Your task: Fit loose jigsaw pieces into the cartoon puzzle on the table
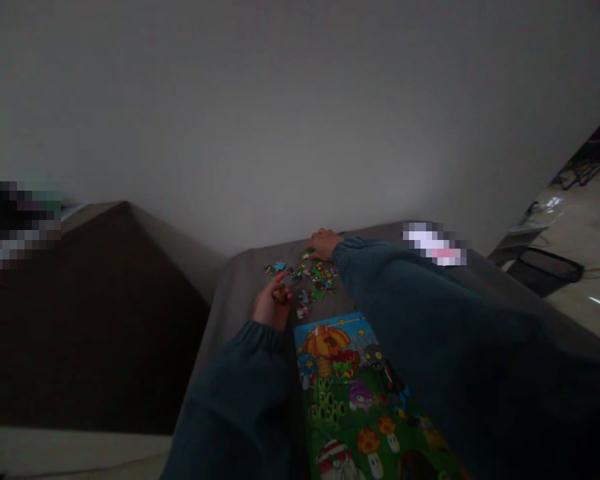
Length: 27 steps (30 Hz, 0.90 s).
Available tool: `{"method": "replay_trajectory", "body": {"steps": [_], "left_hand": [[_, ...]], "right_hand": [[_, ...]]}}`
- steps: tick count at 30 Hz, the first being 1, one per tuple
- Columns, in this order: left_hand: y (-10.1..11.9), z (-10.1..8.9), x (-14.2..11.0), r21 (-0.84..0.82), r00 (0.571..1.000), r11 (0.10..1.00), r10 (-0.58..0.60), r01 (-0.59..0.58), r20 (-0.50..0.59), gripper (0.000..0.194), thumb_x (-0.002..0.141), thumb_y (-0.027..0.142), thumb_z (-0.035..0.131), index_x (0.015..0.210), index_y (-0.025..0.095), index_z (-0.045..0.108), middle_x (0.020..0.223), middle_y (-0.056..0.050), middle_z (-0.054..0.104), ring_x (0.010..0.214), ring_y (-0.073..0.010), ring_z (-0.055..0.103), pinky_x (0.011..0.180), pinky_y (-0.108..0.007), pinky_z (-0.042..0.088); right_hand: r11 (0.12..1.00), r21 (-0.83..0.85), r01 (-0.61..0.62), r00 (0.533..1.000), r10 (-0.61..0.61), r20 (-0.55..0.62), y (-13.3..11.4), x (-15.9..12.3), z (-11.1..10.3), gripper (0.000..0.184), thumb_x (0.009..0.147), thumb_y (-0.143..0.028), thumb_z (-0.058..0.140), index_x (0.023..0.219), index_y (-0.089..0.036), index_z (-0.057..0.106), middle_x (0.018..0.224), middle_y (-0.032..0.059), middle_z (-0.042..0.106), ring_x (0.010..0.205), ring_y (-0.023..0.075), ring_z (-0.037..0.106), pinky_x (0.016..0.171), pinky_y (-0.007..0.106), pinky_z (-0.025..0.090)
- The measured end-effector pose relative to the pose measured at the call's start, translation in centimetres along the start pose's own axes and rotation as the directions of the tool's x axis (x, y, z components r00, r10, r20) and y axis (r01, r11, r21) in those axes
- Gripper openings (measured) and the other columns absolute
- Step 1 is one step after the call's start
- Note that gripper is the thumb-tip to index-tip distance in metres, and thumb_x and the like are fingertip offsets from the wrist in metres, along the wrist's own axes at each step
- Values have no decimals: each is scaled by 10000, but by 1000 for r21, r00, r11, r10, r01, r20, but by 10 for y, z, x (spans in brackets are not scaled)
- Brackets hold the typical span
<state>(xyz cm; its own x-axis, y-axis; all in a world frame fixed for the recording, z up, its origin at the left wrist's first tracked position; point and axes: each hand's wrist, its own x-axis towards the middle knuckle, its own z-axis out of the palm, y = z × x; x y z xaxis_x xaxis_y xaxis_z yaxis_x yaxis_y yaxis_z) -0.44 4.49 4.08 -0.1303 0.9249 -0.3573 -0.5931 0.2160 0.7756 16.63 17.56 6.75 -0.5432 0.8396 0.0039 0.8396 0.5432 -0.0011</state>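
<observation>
My left hand (273, 303) is palm up with its fingers curled around several small jigsaw puzzle pieces. Farther off, my right hand (325, 245) reaches to the back of the grey-covered surface, its fingers bent down onto a green puzzle piece (307, 255). Loose puzzle pieces (323, 283) in mixed colours lie scattered between and around both hands. Nearer to me lies a colourful cartoon picture (330, 393) with plants, mushrooms and a grey zombie figure. My right sleeve covers part of its right side.
The grey cloth (235, 280) covers the surface up to a pale wall (280, 133). A blurred-out bright object (433, 243) lies at the back right. To the left is a dark brown piece of furniture (105, 320); a black-framed item (547, 267) stands at right above a shiny floor.
</observation>
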Motion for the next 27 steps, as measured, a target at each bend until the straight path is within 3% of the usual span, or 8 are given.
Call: {"method": "replay_trajectory", "body": {"steps": [3,8,13,17,19,21,24,27], "left_hand": [[1,-1,4,-43,999,999,-33,34,15,201,778,79,503,919,131,637,557,41,499,453,-63,513,426,-147,429],[0,1,3,-71,996,996,-57,62,64,189,755,64,537,913,135,612,659,19,581,490,-70,551,438,-164,431],[1,3,2,-64,992,996,-51,58,111,195,742,39,512,886,139,598,653,24,587,472,-71,542,417,-165,409],[2,3,1,-59,991,997,-35,43,127,183,747,36,509,871,146,586,617,34,576,461,-75,536,411,-164,399],[2,3,1,-58,990,998,-28,36,135,169,763,40,499,860,150,583,606,37,568,456,-75,529,410,-164,394],[2,3,1,-54,989,998,-30,38,142,163,774,40,495,852,156,578,602,40,562,453,-74,525,414,-163,392],[2,4,0,-44,988,998,-41,48,149,174,789,31,483,858,164,571,606,45,556,453,-68,519,424,-158,388],[0,5,-1,-29,987,998,-51,56,152,200,811,25,438,867,170,564,602,49,552,452,-66,513,427,-154,388]], "right_hand": [[1000,-1,26,998,-26,51,7,4,0,443,867,-443,631,1201,-154,658,1238,188,602,1144,326,491,927,446,393],[991,4,136,987,-136,88,21,-4,-1,411,790,-398,734,1150,-204,695,1206,111,624,1139,282,458,955,414,350],[980,1,197,980,-197,27,18,-20,3,244,783,-268,745,1019,-206,743,1119,94,660,1134,275,464,957,387,345],[974,43,221,974,-219,-57,3,-41,-5,184,853,-290,666,983,-178,732,1101,99,663,1108,258,492,959,384,358],[948,207,243,967,-219,-133,-14,-65,-14,170,859,-273,657,959,-150,719,992,84,691,963,211,569,887,347,412],[862,437,258,966,-239,-99,-38,-101,-23,161,857,-251,650,947,-131,708,869,56,703,802,162,604,765,296,454],[658,722,211,918,-387,85,-79,-168,-29,153,862,-232,639,930,-113,708,837,41,717,742,121,633,707,246,477],[566,822,65,822,-498,277,-108,-226,-21,130,849,-187,646,928,-115,720,804,34,722,711,102,648,650,201,482]]}}
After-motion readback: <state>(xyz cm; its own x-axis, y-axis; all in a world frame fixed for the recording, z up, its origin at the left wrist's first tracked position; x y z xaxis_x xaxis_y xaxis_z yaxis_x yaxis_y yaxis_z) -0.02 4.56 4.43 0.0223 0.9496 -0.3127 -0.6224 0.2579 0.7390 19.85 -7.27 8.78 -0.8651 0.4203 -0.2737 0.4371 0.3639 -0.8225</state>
